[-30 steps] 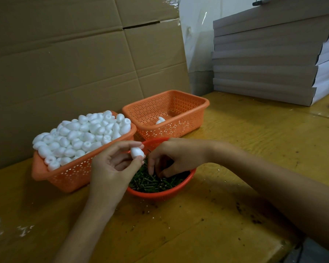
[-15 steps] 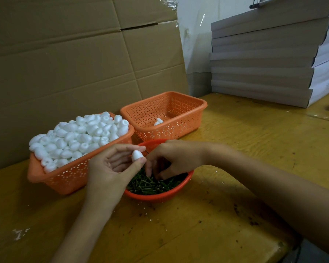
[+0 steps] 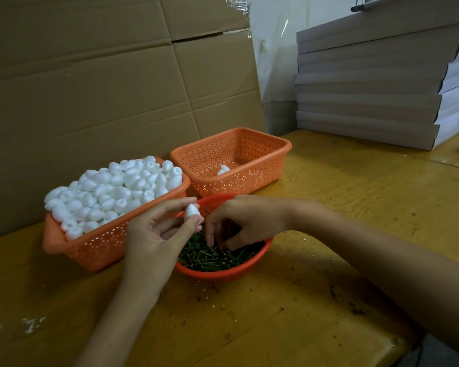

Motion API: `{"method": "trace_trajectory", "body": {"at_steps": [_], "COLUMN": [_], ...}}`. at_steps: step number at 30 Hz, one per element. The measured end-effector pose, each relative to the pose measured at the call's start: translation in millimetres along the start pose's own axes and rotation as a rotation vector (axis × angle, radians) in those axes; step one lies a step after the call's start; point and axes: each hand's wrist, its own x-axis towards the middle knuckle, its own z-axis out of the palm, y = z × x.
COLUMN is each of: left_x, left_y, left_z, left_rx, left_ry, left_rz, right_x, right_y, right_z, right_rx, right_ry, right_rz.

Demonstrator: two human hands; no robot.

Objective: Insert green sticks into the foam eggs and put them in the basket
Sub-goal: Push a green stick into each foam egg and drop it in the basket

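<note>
Above the bowl (image 3: 223, 272), left hand (image 3: 157, 234) holds foam egg (image 3: 192, 211) tip-up.

Tall cardboard sheet (image 3: 90, 88) at the back, stacked flat grey boxes (image 3: 368, 83) far right on worn yellow table (image 3: 355, 207).

Single view, head-worn, wide-angle. Faces forward and down across table (image 3: 276, 313) from its near edge. Close range: forearms enter from bottom and lower right; left hand (image 3: 157, 234) pinching foam egg (image 3: 192, 211) and right hand (image 3: 244, 221) meet mid-frame. Cardboard wall (image 3: 90, 88) fills upper left, stacked boxes (image 3: 368, 83) upper right.
</note>
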Motion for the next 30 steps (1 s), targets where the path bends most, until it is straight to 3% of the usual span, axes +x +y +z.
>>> {"method": "trace_trajectory", "body": {"at_steps": [30], "left_x": [0.6], "left_y": [2.0], "left_z": [0.9], "left_rx": [-0.012], "left_ry": [-0.037], "left_rz": [0.023], "right_x": [-0.6], "right_y": [-3.0], "right_z": [-0.9], "right_rx": [-0.036], "right_ry": [0.003], "right_rz": [-0.007]}}
